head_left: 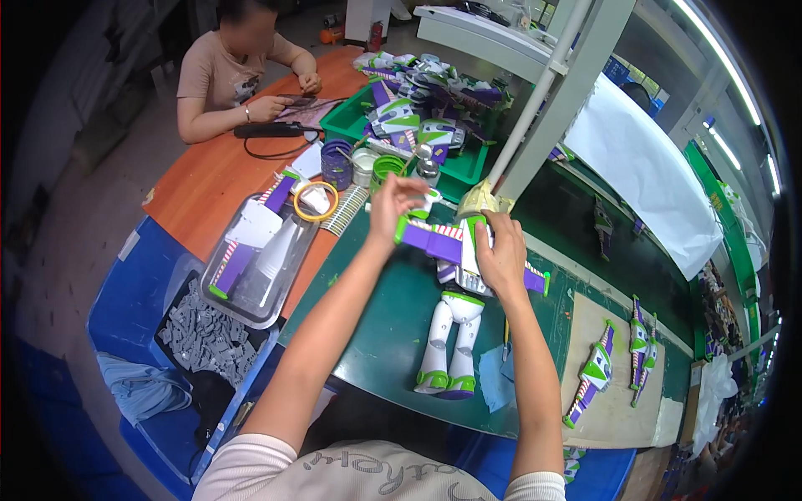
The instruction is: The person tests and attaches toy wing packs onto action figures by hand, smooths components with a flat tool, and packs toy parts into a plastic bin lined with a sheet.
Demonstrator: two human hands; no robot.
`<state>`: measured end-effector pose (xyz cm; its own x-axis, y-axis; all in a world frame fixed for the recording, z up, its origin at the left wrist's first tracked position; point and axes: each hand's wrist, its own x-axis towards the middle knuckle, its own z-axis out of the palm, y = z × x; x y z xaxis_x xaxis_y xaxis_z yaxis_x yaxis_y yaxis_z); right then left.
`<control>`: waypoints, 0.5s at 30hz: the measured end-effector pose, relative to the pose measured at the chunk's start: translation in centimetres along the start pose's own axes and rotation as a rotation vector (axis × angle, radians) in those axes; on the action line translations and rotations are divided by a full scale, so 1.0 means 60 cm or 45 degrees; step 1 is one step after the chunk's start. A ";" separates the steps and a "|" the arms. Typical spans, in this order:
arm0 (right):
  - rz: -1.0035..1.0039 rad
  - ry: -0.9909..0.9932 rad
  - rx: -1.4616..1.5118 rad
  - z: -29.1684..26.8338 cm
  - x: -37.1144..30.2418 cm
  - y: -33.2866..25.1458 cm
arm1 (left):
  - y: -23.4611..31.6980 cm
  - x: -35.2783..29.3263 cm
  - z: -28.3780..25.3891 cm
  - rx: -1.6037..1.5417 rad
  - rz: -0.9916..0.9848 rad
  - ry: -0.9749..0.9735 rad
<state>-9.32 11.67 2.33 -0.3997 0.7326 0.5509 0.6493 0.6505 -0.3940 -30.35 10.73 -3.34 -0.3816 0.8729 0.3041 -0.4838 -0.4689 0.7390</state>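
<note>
A toy space figure [458, 321] lies on the green bench top, with white legs, green trim and a green-and-purple foot pair. At its upper body is a winged piece [434, 244] in purple, white and green, with red-striped edges. My right hand [503, 255] is closed around the right side of that winged piece. Beyond its left wing tip, my left hand [393, 209] hovers with fingers apart and bent, holding nothing that I can see. A small white-and-green part [424, 204] is just right of those fingers. The figure's head area is partly hidden.
Paint jars [337, 163] and a yellow tape ring [316, 201] stand at the left. Behind them, a green crate [347, 121] overflows with winged pieces. A clear tray [280, 292] sits left, above a blue bin [134, 267]. More winged pieces [591, 376] lie on cardboard. A co-worker [225, 75] sits opposite.
</note>
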 end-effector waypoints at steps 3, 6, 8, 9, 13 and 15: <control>-0.016 0.023 0.001 0.001 -0.007 0.019 | -0.025 -0.084 0.078 0.484 0.351 -0.234; -0.003 0.137 0.106 0.007 -0.017 0.025 | -0.046 -0.148 0.143 1.068 0.665 -0.382; -0.003 0.173 0.190 0.008 -0.021 0.031 | -0.055 -0.154 0.153 1.013 0.685 -0.269; 0.057 0.174 0.424 0.007 -0.019 0.046 | -0.058 -0.153 0.147 1.063 0.696 -0.274; 0.259 0.146 0.191 -0.051 -0.007 0.196 | -0.048 -0.156 0.151 1.019 0.712 -0.248; 0.810 -0.149 0.754 -0.031 -0.035 0.222 | -0.055 -0.150 0.141 1.011 0.731 -0.220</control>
<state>1.39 18.43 -2.74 -0.1607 0.9865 0.0304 0.3419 0.0845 -0.9359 -18.63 5.56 -3.43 -0.2420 0.5789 0.7787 0.4300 -0.6554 0.6209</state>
